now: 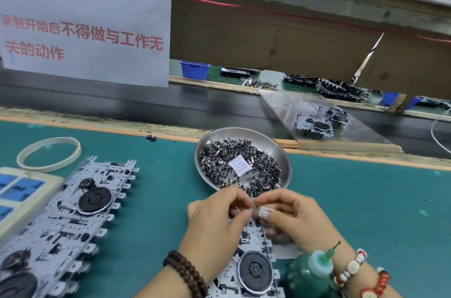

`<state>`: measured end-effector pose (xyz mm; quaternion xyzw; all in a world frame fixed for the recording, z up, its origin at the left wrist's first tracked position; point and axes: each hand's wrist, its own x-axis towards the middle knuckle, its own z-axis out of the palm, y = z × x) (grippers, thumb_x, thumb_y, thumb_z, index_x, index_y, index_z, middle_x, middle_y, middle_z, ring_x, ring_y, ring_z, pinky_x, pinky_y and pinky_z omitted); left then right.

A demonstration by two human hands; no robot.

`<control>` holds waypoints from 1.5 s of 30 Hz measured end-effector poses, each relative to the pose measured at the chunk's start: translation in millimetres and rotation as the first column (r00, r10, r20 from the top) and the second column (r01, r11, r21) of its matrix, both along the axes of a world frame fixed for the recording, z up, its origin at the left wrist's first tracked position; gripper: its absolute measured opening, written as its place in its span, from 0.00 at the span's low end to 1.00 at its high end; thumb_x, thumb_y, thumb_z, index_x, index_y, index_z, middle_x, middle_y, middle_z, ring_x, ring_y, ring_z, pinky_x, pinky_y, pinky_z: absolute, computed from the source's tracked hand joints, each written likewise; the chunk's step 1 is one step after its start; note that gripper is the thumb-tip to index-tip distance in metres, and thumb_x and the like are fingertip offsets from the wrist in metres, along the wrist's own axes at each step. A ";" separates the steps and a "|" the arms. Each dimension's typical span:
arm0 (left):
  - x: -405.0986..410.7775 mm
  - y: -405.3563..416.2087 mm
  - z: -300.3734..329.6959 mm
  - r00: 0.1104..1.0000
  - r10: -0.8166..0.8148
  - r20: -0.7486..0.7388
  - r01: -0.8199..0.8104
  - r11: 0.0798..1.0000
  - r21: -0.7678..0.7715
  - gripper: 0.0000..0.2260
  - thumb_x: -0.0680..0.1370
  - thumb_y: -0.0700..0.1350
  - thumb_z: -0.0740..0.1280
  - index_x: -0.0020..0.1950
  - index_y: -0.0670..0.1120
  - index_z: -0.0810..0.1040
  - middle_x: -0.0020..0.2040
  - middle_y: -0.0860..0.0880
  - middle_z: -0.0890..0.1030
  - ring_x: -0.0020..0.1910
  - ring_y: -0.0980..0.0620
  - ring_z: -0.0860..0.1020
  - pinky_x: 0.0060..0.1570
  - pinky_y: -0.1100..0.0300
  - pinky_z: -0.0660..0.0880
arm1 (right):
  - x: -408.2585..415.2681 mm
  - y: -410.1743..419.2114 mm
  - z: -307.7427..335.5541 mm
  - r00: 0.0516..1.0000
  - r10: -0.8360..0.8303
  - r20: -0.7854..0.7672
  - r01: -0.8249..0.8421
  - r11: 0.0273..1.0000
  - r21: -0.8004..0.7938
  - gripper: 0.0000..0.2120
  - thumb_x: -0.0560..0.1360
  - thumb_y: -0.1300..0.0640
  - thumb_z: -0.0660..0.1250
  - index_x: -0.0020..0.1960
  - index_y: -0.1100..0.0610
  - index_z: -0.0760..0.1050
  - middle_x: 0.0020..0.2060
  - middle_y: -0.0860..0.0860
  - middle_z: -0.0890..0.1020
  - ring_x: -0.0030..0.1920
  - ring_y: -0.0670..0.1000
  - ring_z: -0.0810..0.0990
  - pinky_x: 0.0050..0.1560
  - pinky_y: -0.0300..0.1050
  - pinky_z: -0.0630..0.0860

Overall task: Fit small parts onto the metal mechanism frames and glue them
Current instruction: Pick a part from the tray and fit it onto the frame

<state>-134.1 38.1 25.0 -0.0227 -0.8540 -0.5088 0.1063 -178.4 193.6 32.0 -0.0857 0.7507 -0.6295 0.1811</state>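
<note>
Metal mechanism frames (pixel 73 210) lie in an overlapping row on the left of the green tabletop (pixel 353 200), each carrying a dark round wheel; whether these are finished or waiting cannot be told, as no glue or fitted part can be made out at this size. Beyond them, at the far left, sit a pale ring (pixel 48 154) and a tray with blue pads (pixel 22 190). Nearer centre, the left hand (pixel 214 222), a dark bead bracelet at its wrist, has thumb and fingers curled and pinching something small and thin; the item itself is too small to identify. Directly beneath both hands lies another frame (pixel 253 271) with its own dark wheel, which I judge to be the unit now in work. Behind the hands stands a steel dish (pixel 280 151) well stocked with small dark parts (pixel 244 163) and a white paper slip, so supply remains ample. The right hand (pixel 292 219), one fingertip taped, meets the left with fingers curled on the same small item, it appears. A green glue bottle (pixel 310 273) stands by the right wrist, not in hand. Judgement: the part is still being prepared between the fingers, with fitting and gluing on this frame outstanding. Further frames rest under a clear sheet (pixel 324 122) at far right
</note>
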 end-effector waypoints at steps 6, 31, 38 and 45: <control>-1.7 -0.3 -3.4 1.000 -0.018 -0.023 0.015 0.990 -0.142 0.05 0.76 0.51 0.64 0.41 0.60 0.71 0.43 0.62 0.76 0.47 0.67 0.71 0.57 0.63 0.58 | -1.3 -0.3 -0.6 0.999 0.011 -0.052 -0.009 0.999 0.034 0.11 0.69 0.66 0.70 0.33 0.53 0.81 0.32 0.53 0.83 0.28 0.45 0.78 0.30 0.35 0.75; -6.2 3.2 -10.6 0.988 -0.030 -0.150 -0.037 0.903 -0.429 0.05 0.79 0.52 0.57 0.43 0.60 0.64 0.44 0.62 0.68 0.48 0.64 0.64 0.51 0.63 0.53 | -4.9 6.1 -8.2 0.992 0.098 -0.077 -0.088 0.988 0.129 0.07 0.62 0.49 0.71 0.37 0.51 0.78 0.27 0.46 0.80 0.26 0.44 0.77 0.28 0.36 0.75; -6.9 0.2 -10.3 0.996 -0.066 -0.057 0.040 0.928 -0.372 0.04 0.78 0.53 0.57 0.44 0.60 0.66 0.48 0.64 0.66 0.50 0.67 0.59 0.50 0.66 0.52 | -2.7 7.1 -6.4 0.986 0.105 -0.130 -0.087 0.987 0.134 0.09 0.70 0.58 0.72 0.33 0.50 0.77 0.26 0.44 0.79 0.25 0.42 0.76 0.27 0.34 0.73; -8.7 0.3 -10.1 0.998 -0.056 -0.027 0.043 0.935 -0.352 0.07 0.79 0.52 0.58 0.40 0.59 0.66 0.49 0.64 0.66 0.50 0.68 0.59 0.49 0.67 0.51 | -2.8 7.0 -8.9 0.948 0.087 -0.308 -0.016 0.974 0.226 0.10 0.68 0.58 0.74 0.31 0.45 0.80 0.34 0.41 0.79 0.30 0.41 0.77 0.31 0.34 0.74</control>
